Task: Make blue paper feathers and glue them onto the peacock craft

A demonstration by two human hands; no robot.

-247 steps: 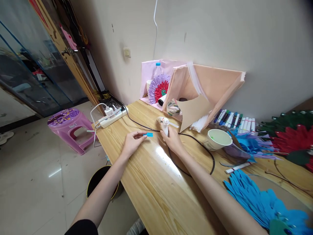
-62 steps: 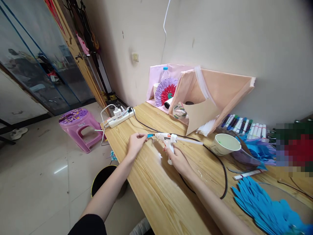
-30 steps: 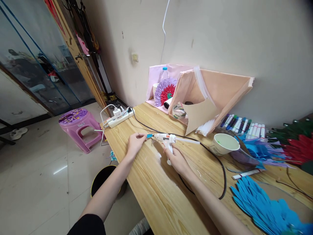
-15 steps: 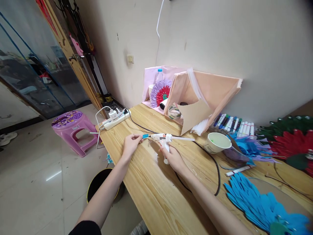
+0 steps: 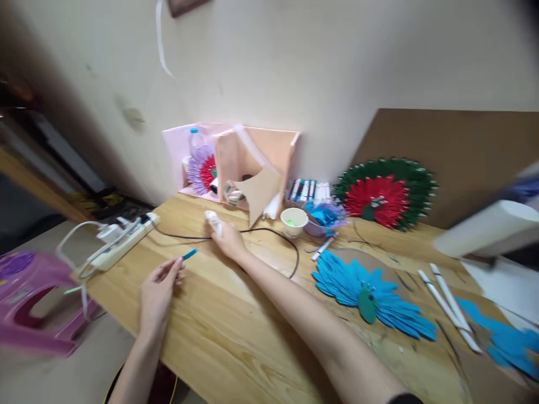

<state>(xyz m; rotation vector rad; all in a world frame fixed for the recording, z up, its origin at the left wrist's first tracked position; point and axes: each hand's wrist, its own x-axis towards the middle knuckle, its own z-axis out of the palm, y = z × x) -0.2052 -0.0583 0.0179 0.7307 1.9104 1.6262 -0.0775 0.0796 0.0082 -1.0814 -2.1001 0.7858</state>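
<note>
My left hand [image 5: 158,289] pinches a small blue paper strip [image 5: 189,254] just above the wooden table [image 5: 219,331]. My right hand [image 5: 229,240] reaches further back and is wrapped round a white glue gun [image 5: 213,221], whose black cord [image 5: 269,235] loops over the table. The picture is blurred by motion. A blue paper fan with a green centre [image 5: 366,286] lies to the right of my right arm.
A white power strip [image 5: 122,238] sits at the table's left corner, a purple stool [image 5: 29,303] below it. At the back stand a pink cardboard box [image 5: 256,168], markers [image 5: 309,191], a paper cup [image 5: 293,220] and a red-green fan [image 5: 385,193]. White glue sticks [image 5: 448,297] lie right.
The view has swung right and pulled back. My left hand has drawn the blue strip away from the glue gun toward me; my right hand has moved the gun back and stood it up.
</note>
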